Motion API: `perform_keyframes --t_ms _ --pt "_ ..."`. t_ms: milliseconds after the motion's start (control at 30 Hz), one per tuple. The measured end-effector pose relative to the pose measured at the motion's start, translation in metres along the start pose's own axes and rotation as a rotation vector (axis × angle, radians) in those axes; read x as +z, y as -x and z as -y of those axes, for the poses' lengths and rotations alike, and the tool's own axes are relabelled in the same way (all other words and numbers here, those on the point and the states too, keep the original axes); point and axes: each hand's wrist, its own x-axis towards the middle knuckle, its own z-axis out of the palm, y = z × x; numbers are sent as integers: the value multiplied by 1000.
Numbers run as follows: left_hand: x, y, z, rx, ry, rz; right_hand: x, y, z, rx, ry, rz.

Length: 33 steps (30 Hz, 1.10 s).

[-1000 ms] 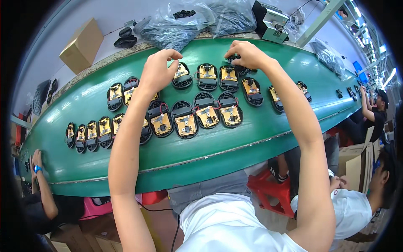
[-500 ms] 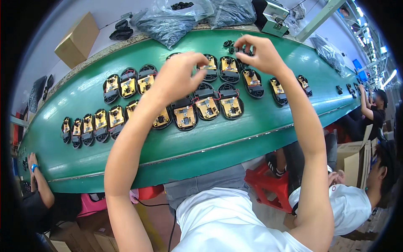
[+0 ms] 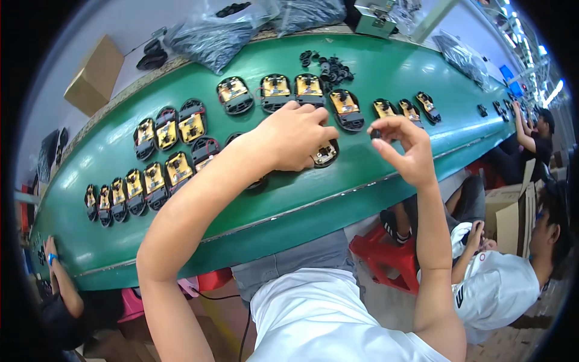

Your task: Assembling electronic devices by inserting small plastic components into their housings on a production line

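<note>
My left hand [image 3: 295,137] is curled down over a black oval housing with a tan circuit board [image 3: 326,154]. Its fingers close at the near side of that housing, and the palm hides most of it. Between the thumb and fingertips of my right hand [image 3: 405,148] is a small round black part [image 3: 375,133], held just above the table to the right of the housing. More open housings of the same kind lie around: one [image 3: 347,110] just beyond my hands, others [image 3: 275,92] farther back. Beyond them is a pile of small black parts [image 3: 335,71].
Rows of housings [image 3: 154,181] cover the left of the green table [image 3: 271,211]. Along the back edge are plastic bags of parts [image 3: 208,39], a cardboard box [image 3: 94,75] and a grey-green machine [image 3: 373,21]. A person [image 3: 500,277] sits at right near a red stool [image 3: 386,256].
My right hand has come back from the pile toward me, now with a small black part in its fingertips. My left hand has moved right and down onto a near-row housing.
</note>
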Motion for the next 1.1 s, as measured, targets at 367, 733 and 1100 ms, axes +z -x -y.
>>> perform_keyframes --t_ms 367,733,1100 --pt "34 -27 -69 -434 -191 -262 9 65 -14 170 -36 -137" --pt "31 18 -34 -139 112 -475 37 32 -1 71 120 58" --pt "31 34 -29 -332 288 -491 59 -12 2 -140 263 104"
